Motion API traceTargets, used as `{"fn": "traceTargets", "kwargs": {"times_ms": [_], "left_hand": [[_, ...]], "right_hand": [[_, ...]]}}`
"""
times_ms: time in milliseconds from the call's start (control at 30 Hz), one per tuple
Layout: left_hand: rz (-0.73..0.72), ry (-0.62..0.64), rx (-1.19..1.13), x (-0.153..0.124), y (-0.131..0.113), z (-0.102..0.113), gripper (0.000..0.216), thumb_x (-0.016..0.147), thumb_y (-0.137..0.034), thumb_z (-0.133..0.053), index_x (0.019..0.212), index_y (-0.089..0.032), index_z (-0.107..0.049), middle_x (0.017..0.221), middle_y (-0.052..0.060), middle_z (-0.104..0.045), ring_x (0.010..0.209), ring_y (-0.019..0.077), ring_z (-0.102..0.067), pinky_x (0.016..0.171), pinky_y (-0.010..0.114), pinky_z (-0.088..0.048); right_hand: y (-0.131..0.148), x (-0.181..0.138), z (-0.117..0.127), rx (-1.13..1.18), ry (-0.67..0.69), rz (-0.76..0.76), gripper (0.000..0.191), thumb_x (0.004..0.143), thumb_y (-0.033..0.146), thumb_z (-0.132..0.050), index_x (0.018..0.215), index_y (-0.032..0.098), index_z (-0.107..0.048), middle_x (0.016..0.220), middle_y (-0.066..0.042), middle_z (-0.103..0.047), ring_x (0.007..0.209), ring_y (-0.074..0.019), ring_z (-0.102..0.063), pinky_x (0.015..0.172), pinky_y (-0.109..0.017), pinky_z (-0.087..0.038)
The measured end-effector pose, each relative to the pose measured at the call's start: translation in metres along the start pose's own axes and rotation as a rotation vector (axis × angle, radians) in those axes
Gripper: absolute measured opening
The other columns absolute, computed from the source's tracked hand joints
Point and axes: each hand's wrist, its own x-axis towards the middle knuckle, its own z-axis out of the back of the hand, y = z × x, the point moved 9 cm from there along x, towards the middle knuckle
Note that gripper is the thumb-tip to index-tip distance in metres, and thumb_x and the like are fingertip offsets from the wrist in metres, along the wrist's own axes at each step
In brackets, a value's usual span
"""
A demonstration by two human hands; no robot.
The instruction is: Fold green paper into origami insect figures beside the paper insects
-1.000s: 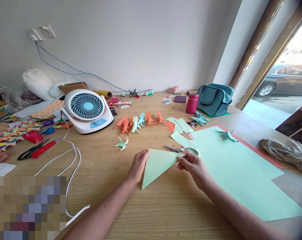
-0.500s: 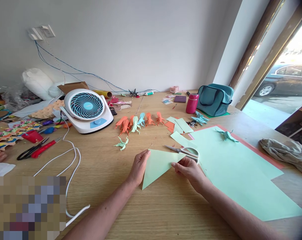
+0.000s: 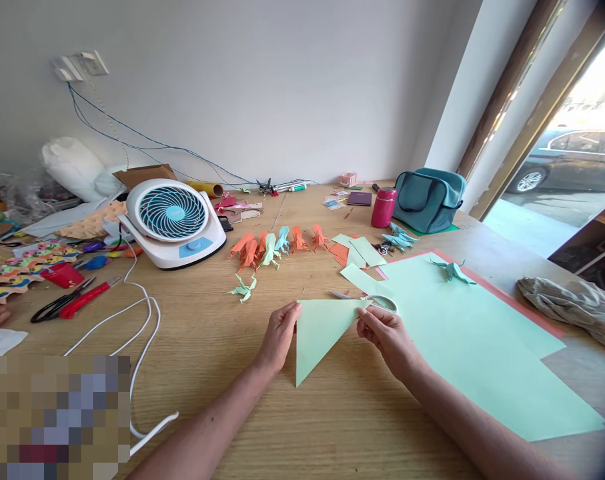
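Observation:
A pale green sheet of paper (image 3: 322,333), in the shape of a triangle, is held between my two hands above the table. My left hand (image 3: 281,332) pinches its upper left corner, and my right hand (image 3: 385,332) pinches the upper right one. The third corner points down toward me. Just behind the paper lies a pair of scissors (image 3: 387,303) with pale handles, partly covered by the paper and my right hand. Beyond my hands, a green folded paper figure (image 3: 243,288) stands in front of a row of orange, green and blue paper figures (image 3: 269,250).
Large green paper sheets (image 3: 482,347) spread to the right, with another folded figure (image 3: 453,271) on them. A white fan (image 3: 175,220) stands back left, its cable (image 3: 149,333) looping forward. Back right are a pink flask (image 3: 383,207) and a teal bag (image 3: 427,200).
My right hand has shifted its pinch up to the paper's right corner. The triangle has turned slightly, so its top edge now lies level and its lower tip has moved right.

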Motion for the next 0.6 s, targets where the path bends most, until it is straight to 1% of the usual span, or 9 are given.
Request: {"fn": "traceTargets", "kwargs": {"times_ms": [167, 267, 467, 600], "left_hand": [[0.011, 0.012, 0.013, 0.0, 0.005, -0.004, 0.044, 0.084, -0.052, -0.054, 0.061, -0.021, -0.032, 0.06, -0.005, -0.032, 0.057, 0.0113, -0.032, 0.054, 0.024, -0.032], [0.008, 0.009, 0.029, 0.0, 0.005, -0.005, 0.043, 0.084, -0.05, -0.054, 0.06, -0.021, -0.032, 0.06, -0.004, -0.032, 0.058, 0.0114, -0.032, 0.055, 0.024, -0.032], [0.022, 0.021, 0.057, 0.0, 0.006, -0.006, 0.042, 0.084, -0.05, -0.052, 0.06, -0.021, -0.032, 0.058, -0.004, -0.032, 0.058, 0.0119, -0.031, 0.056, 0.025, -0.03], [-0.014, -0.003, 0.107, 0.001, 0.006, -0.002, 0.043, 0.085, -0.047, -0.052, 0.06, -0.022, -0.028, 0.058, -0.005, -0.028, 0.057, 0.0117, -0.026, 0.055, 0.025, -0.027]], "right_hand": [[-0.001, 0.001, 0.009, 0.138, -0.083, -0.027, 0.034, 0.076, 0.048, -0.077, 0.068, 0.021, -0.059, 0.064, 0.002, -0.053, 0.063, -0.0126, -0.044, 0.063, -0.026, -0.04], [-0.004, 0.001, 0.012, 0.189, -0.105, -0.052, 0.031, 0.075, 0.045, -0.079, 0.07, 0.022, -0.058, 0.062, 0.003, -0.053, 0.061, -0.0122, -0.044, 0.061, -0.026, -0.039], [-0.004, 0.001, 0.013, 0.186, -0.103, -0.047, 0.03, 0.078, 0.045, -0.075, 0.071, 0.022, -0.057, 0.063, 0.002, -0.054, 0.063, -0.0136, -0.046, 0.063, -0.027, -0.04], [-0.002, 0.001, 0.014, 0.137, -0.108, -0.024, 0.032, 0.08, 0.048, -0.072, 0.071, 0.022, -0.056, 0.064, 0.001, -0.054, 0.064, -0.0144, -0.046, 0.064, -0.028, -0.04]]}}
